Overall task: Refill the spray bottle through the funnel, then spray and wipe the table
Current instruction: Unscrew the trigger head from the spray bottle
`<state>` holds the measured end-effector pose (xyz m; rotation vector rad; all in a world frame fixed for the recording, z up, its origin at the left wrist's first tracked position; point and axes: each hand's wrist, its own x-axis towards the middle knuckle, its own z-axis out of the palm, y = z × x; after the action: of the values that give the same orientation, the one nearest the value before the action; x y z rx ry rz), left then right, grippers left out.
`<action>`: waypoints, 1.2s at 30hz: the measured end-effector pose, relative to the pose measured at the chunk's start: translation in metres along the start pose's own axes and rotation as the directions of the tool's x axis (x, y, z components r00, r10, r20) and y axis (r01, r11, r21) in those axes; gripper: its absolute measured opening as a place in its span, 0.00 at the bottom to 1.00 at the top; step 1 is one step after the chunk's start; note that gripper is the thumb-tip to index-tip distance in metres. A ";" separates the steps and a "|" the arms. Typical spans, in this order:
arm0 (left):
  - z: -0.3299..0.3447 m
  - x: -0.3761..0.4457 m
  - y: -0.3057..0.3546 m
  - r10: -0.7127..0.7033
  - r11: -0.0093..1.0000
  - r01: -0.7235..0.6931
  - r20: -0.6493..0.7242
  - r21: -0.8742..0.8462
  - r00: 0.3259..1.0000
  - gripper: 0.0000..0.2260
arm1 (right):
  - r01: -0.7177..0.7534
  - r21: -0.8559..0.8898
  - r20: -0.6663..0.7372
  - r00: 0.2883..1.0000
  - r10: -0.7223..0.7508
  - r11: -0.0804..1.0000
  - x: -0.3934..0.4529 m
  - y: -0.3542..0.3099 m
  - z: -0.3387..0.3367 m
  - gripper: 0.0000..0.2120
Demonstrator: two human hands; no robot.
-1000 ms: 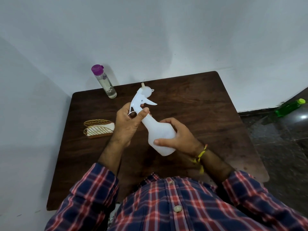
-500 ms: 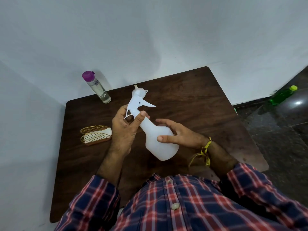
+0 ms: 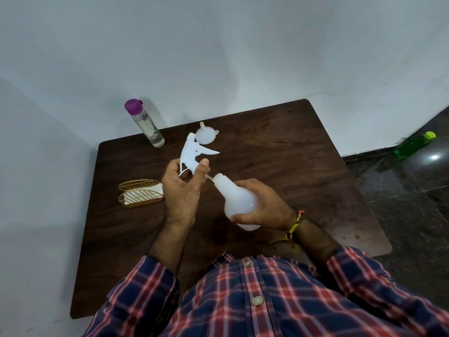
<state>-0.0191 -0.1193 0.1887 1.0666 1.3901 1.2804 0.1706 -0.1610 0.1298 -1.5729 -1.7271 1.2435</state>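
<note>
- While the dark brown wooden table (image 3: 279, 142) spreads under both hands, nothing of the refill rests on it within reach except what lies beyond the fingertips; the working pieces are held up off its surface.
- Wrapped in the right hand (image 3: 263, 206), the translucent white plastic spray bottle body (image 3: 237, 203) lies tilted, its long axis running from the base near the right palm up and leftward to the open neck, which points at the left thumb. The right fingers are curled closed round the belly of the bottle.
- Gripped by the left hand (image 3: 181, 190), the white plastic trigger spray head (image 3: 193, 153) stands above those fingers, pinched between thumb and curled fingers, nozzle pointing away from the person. It sits just off the neck; a thin dip tube (image 3: 209, 176) seems to bridge the gap into the neck.
- Beyond the left fingertips, just past the spray head, the small white plastic funnel (image 3: 205, 135) lies on the table, spout away from the person. My judgement: the left hand is nearer to it, but must first draw the tube out along the bottle's axis and set the head down.
- Further beyond and to the left of the left fingers stands the clear plastic bottle with a purple cap (image 3: 144, 122), apparently the refill source.
</note>
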 end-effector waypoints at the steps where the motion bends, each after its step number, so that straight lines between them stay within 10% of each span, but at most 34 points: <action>1: -0.001 0.001 0.001 -0.004 1.000 0.003 -0.019 -0.017 1.000 0.14 | 0.016 -0.053 -0.039 0.999 -0.018 0.998 -0.001 0.008 -0.004 0.41; 15: -0.001 0.041 0.021 0.118 0.983 -0.143 -0.203 -0.113 0.972 0.21 | -0.110 -0.228 -0.328 0.944 0.030 0.967 -0.031 0.095 -0.031 0.39; 22: 0.009 0.064 -0.044 0.024 0.966 0.016 -0.150 0.258 0.988 0.20 | -0.175 -0.002 -0.525 0.838 0.148 0.985 -0.035 0.103 -0.039 0.40; 27: -0.011 0.073 -0.087 -0.003 0.749 0.045 -0.065 0.661 0.998 0.21 | -0.180 0.173 -0.537 0.807 0.246 0.968 -0.024 0.103 -0.029 0.41; 36: -0.048 0.061 -0.134 -0.223 0.615 0.264 -0.157 0.743 0.962 0.20 | -0.199 0.059 -0.518 0.831 0.200 0.978 0.023 0.092 0.009 0.42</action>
<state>-0.0789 -0.0786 0.0517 1.3188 2.1213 0.4775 0.2051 -0.1493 0.0421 -1.9094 -1.2337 0.7894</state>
